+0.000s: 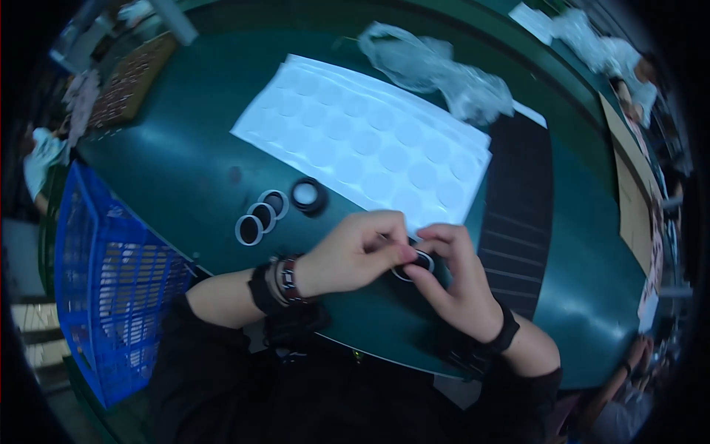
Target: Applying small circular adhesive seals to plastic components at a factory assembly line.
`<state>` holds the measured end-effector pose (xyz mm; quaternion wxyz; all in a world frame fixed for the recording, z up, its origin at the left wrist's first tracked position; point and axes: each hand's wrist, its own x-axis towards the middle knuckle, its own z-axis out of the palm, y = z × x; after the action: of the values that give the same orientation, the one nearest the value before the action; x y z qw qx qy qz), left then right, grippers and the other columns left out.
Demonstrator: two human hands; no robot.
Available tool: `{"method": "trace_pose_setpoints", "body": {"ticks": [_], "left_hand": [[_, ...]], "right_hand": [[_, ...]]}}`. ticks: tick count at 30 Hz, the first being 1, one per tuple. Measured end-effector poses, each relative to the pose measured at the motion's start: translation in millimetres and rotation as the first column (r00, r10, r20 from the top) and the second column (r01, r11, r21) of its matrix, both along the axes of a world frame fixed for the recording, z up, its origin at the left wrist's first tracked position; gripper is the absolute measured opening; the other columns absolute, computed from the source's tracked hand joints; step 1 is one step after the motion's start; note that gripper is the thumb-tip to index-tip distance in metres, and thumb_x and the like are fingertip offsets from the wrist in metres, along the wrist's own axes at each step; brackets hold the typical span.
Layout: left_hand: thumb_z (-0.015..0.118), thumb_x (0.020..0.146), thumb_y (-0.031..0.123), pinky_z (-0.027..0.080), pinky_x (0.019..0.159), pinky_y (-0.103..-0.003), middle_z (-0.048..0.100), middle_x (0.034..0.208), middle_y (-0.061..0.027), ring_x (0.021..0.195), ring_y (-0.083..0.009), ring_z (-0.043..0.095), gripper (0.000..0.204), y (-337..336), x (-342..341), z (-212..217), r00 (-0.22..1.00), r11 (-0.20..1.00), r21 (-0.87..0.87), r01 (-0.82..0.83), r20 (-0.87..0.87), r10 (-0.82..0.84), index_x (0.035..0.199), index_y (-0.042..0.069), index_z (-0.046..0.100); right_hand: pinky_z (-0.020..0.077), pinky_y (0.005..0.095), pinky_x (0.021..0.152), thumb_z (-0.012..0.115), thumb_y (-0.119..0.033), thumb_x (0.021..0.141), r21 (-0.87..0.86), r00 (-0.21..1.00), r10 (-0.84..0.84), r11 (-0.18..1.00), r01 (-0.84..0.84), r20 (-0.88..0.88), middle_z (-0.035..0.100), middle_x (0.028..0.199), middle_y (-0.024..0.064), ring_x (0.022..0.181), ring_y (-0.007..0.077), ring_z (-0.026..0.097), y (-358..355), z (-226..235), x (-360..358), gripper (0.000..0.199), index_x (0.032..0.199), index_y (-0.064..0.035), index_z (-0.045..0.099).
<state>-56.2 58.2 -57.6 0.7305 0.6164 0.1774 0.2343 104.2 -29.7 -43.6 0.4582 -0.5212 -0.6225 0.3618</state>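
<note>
Close above the near part of the green table, my left hand and my right hand meet at a small black disc with a white rim. The right thumb and fingers grip its edge, while the left thumb and forefinger pinch at its far left side. My fingers cover part of the disc. To the left lie three similar white-rimmed black discs, overlapping in a slanting row. Beside them stands a round black piece with a white centre. Beyond my hands lies a white sheet of round stickers.
A black strip-like sheet lies right of the stickers, with a crumpled clear plastic bag behind. At the left table edge stands a blue plastic basket. A brown tray of small parts sits far left. Other people are at the right.
</note>
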Motion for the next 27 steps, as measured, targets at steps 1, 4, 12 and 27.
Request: {"method": "trace_pose_setpoints", "body": {"ticks": [1,4,12,27], "left_hand": [[0.054,0.089,0.009,0.032,0.051,-0.018,0.046,0.069,0.0044,0.061,0.0004,0.042,0.013,1.1,-4.8,2.0,0.999,0.999,0.023,-0.035,-0.008,0.035,0.078,0.005,0.048],[0.057,0.086,0.009,0.033,0.05,-0.022,0.048,0.065,0.0014,0.057,-0.0041,0.044,0.014,-7.6,-11.1,10.4,0.995,0.991,0.118,0.058,-0.092,-0.047,0.075,0.005,0.049],[0.061,0.08,0.014,0.034,0.047,-0.03,0.048,0.063,-0.0085,0.052,-0.0215,0.047,0.019,-10.9,-11.2,14.8,0.999,0.764,0.645,0.002,-0.029,0.022,0.07,0.004,0.049],[0.06,0.08,0.033,0.036,0.05,-0.037,0.046,0.064,-0.0111,0.06,-0.0303,0.051,0.032,12.0,-103.3,56.4,0.833,0.581,0.772,0.259,-0.483,0.269,0.07,0.005,0.047]], "right_hand": [[0.0428,0.0333,0.073,0.065,-0.006,0.077,0.023,0.999,0.035,0.999,-0.035,-0.008,0.06,0.08,0.0116,0.069,0.0268,0.059,-0.5,2.6,-2.8,0.038,0.107,-0.0009,0.041],[0.0428,0.0253,0.077,0.063,0.001,0.078,-0.084,0.981,0.102,0.992,-0.089,0.167,0.058,0.087,0.0103,0.082,0.0179,0.059,-16.8,15.0,-5.3,0.046,0.114,0.0011,0.036],[0.0427,0.0307,0.066,0.064,-0.004,0.078,0.251,0.884,-0.074,0.967,-0.05,0.462,0.058,0.077,0.0122,0.062,0.0247,0.056,-29.6,4.9,-15.8,0.047,0.116,0.0039,0.037],[0.0417,0.0271,0.074,0.048,-0.006,0.089,-0.024,0.963,0.135,0.989,-0.144,-0.231,0.054,0.078,0.0085,0.074,0.0148,0.053,-23.2,-16.0,-21.6,0.047,0.129,0.0014,0.025]]}}
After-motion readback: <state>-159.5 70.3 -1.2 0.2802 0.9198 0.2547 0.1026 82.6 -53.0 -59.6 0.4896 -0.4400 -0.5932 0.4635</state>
